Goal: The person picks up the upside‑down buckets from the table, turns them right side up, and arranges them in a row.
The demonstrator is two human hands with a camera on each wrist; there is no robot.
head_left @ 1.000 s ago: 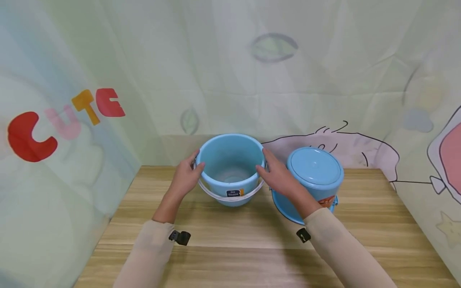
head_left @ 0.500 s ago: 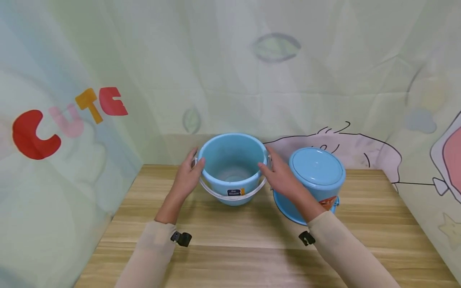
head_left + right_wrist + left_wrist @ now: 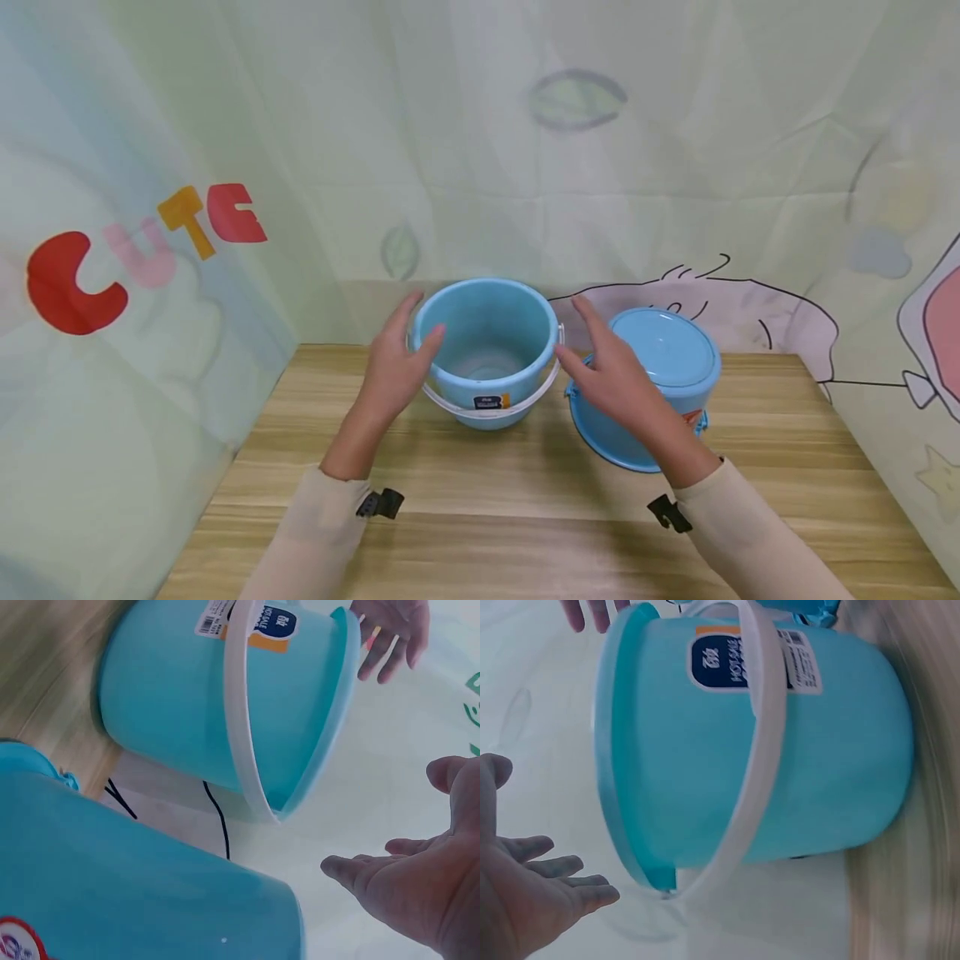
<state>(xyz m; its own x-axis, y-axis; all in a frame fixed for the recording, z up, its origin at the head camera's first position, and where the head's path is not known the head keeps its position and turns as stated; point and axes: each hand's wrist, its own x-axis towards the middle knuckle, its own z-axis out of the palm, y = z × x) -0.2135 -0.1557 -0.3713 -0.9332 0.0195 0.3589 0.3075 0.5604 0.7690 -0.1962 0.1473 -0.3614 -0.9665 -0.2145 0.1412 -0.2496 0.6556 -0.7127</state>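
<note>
A light blue bucket (image 3: 487, 396) stands upright on the wooden table, its mouth up and nothing visible inside. Its white handle (image 3: 769, 742) hangs down across the front, over a dark label. My left hand (image 3: 393, 367) is beside the rim on the left, fingers spread; the left wrist view shows a gap between it and the rim. On the right, my right hand (image 3: 615, 379) is also spread and apart from the rim, as the right wrist view shows. Behind that hand stands a second blue bucket (image 3: 663, 346), upside down, partly hidden by the right hand and forearm.
The wooden table (image 3: 480, 533) runs up to a printed curtain (image 3: 480, 167) behind the buckets. Curtain also hangs along both sides. Black cords (image 3: 217, 814) show past the table edge in the right wrist view.
Both hands have come off the upright bucket's rim and spread. My right hand has moved right, toward the upturned bucket. The upright bucket stays about where it was.
</note>
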